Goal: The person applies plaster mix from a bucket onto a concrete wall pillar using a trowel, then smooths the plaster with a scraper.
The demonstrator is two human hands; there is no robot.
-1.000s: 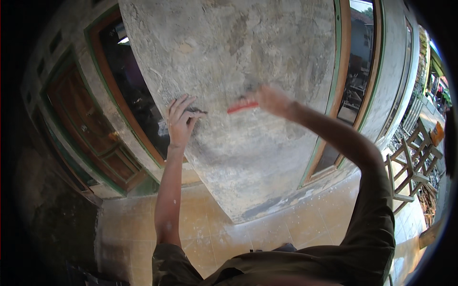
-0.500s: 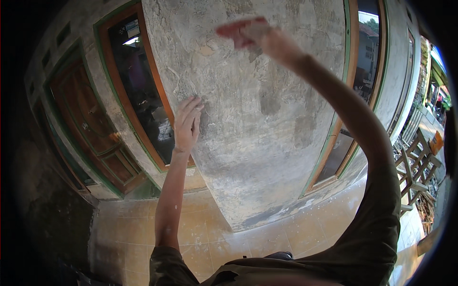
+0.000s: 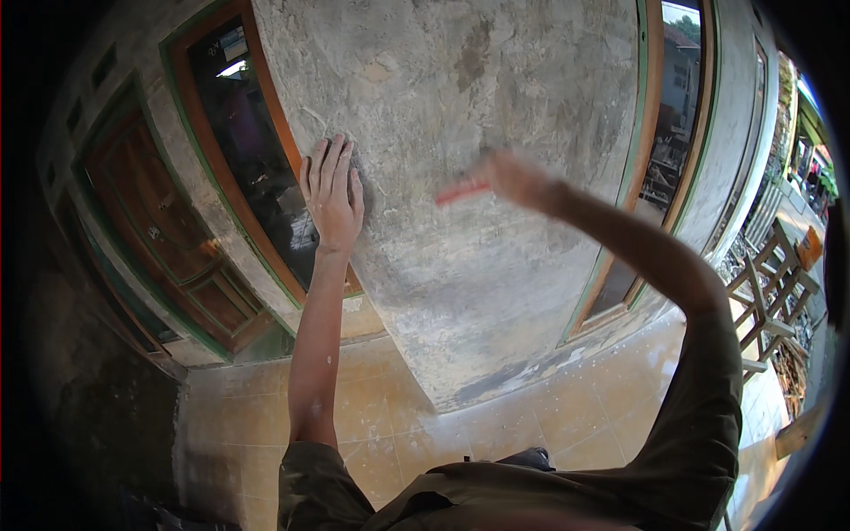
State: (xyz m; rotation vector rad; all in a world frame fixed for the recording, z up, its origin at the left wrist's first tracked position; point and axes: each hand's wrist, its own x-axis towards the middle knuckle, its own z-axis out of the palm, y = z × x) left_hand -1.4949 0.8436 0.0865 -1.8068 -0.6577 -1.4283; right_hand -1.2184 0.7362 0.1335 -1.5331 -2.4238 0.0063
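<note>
My left hand [image 3: 331, 196] lies flat against the left edge of the grey plastered wall [image 3: 416, 292], fingers stretched out and pale with dust. Further right, my right hand [image 3: 518, 181] is closed on a piece of red sandpaper [image 3: 463, 191] at the middle of the wall face. Motion blurs that hand, and its fingers partly hide the sheet. The plaster is rough and patchy, with a darker stain near the top.
A wood-framed window [image 3: 243, 115] stands left of the wall, with a carved wooden door [image 3: 168, 234] beyond it. On the right is another framed window [image 3: 670, 106]. Yellowish tiles [image 3: 567, 411] below carry white specks. A wooden sawhorse-like frame [image 3: 768, 310] stands far right.
My right hand has swept down the wall from near the top with the red sandpaper. My left hand has shifted slightly up and left along the wall edge in the picture. The view has shifted a little.
</note>
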